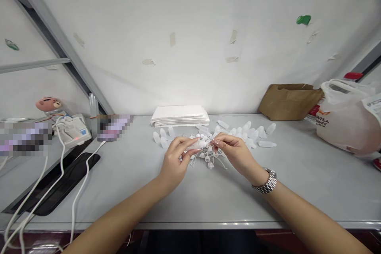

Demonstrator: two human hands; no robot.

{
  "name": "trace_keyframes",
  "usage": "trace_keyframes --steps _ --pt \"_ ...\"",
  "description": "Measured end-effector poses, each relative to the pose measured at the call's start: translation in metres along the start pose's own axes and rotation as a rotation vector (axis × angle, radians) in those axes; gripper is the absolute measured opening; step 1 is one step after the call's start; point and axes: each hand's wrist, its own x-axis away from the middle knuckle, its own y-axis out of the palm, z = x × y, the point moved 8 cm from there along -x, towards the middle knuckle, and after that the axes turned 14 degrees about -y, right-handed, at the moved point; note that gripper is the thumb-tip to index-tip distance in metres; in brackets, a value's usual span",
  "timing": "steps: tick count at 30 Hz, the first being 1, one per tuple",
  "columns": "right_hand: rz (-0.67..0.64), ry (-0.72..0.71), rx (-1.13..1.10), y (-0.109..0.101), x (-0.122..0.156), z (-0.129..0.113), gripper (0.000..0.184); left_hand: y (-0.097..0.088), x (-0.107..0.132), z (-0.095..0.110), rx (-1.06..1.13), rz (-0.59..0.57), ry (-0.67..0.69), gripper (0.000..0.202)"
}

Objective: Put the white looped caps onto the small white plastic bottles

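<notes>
Small bottles scattered mid-desk point(208, 202), before a stack of sheets.
The sheets point(179, 115) lie behind the bottles point(253, 133); a paper bag point(288, 101) and plastic bag point(348, 121) sit right, cables point(74, 190) left.

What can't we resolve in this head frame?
- Bottle tip: hidden by the fingers of the left hand and right hand.
- Small parts under the hands: too small to identify.
- Two patches at left: pixelated.
- White bag: cut off by the right edge; contents hidden.
- Paper bag: contents hidden.
</notes>
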Motion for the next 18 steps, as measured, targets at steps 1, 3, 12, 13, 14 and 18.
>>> trace_keyframes --steps 1,3,12,13,14,18 --pt "-0.001 -0.004 0.004 0.0001 0.0 -0.0004 0.015 0.0003 -0.0001 -0.0002 0.0 -0.003 -0.002 0.027" --pt "-0.005 -0.011 0.007 0.0003 0.0 -0.0014 0.014 0.0008 -0.0002 -0.0005 0.001 -0.01 -0.001 0.027" --pt "-0.009 0.008 0.002 0.0012 -0.0002 -0.0016 0.017 -0.0007 0.0 -0.0011 -0.026 0.014 0.0 0.026" --pt "-0.009 0.009 -0.002 0.0014 -0.0003 -0.0016 0.017 -0.0006 0.0 -0.001 -0.025 0.014 -0.001 0.026" --pt "-0.008 0.009 -0.005 0.0015 -0.0004 -0.0018 0.017 -0.0006 0.0 -0.0008 -0.022 0.013 0.0 0.026" --pt "-0.01 0.011 0.005 0.0019 -0.0004 -0.0023 0.017 0.0001 -0.0001 -0.0009 -0.024 0.007 -0.001 0.026"
